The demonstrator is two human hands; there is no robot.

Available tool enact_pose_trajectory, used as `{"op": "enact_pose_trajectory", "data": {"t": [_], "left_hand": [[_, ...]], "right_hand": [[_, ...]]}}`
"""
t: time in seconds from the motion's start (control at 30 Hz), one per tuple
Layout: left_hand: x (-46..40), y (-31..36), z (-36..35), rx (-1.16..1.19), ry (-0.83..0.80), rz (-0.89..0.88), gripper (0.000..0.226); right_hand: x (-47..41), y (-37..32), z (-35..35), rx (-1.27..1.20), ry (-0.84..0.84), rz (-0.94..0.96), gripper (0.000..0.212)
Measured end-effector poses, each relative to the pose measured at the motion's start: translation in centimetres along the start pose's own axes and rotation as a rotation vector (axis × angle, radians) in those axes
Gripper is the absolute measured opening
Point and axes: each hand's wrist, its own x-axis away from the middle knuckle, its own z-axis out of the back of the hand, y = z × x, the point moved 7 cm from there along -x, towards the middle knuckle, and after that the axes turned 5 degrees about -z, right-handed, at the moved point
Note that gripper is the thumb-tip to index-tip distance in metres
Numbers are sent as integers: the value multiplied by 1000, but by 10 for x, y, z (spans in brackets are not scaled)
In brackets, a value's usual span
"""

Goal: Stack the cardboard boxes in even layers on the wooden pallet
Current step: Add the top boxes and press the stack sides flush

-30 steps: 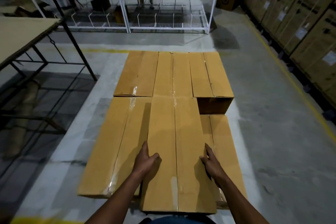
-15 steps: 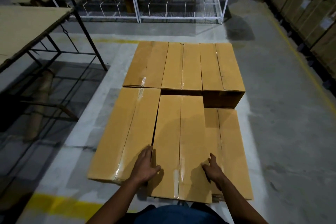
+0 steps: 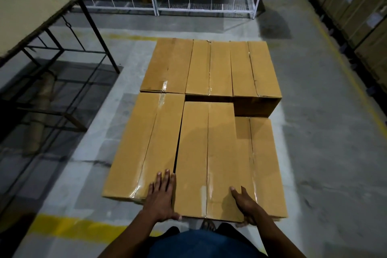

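Observation:
Long brown taped cardboard boxes lie in two rows on the floor stack; the pallet under them is hidden. Three boxes (image 3: 209, 65) fill the far row. In the near row, the left box (image 3: 142, 148) and the middle box (image 3: 209, 153) sit at the upper level. The right box (image 3: 263, 163) lies one layer lower. My left hand (image 3: 161, 197) lies with straight fingers along the middle box's left edge, thumb at its near end. My right hand (image 3: 245, 203) grips that box's near right corner, thumb on top, fingers underneath.
A metal-framed table (image 3: 31, 19) stands to the left, with a cardboard tube on the floor beneath it. White wire racks (image 3: 199, 0) line the back. Large stacked cartons (image 3: 366, 16) run along the right wall. A yellow floor line (image 3: 69, 226) passes by my feet.
The middle box has come down level with the left box, a small gap behind it. Both hands have slid back to its near end; the view has pulled back.

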Motion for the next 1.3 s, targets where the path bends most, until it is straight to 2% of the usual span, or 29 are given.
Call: {"op": "enact_pose_trajectory", "data": {"t": [0.13, 0.27, 0.7, 1.1, 1.3], "left_hand": [[4, 0, 1, -58, 14, -23, 155], [3, -3, 5, -47, 33, -8, 139], [0, -7, 8, -68, 68, -25, 110], [-4, -8, 8, -50, 133, -9, 99], [-7, -10, 5, -52, 140, -4, 100]], "right_hand": [[5, -1, -2, 13, 18, 36, 68], [4, 0, -9, 20, 3, 42, 68], [-11, -4, 1, 221, 200, 157, 61], [-16, -12, 7, 317, 249, 177, 65], [-18, -12, 9, 322, 241, 168, 65]]}}
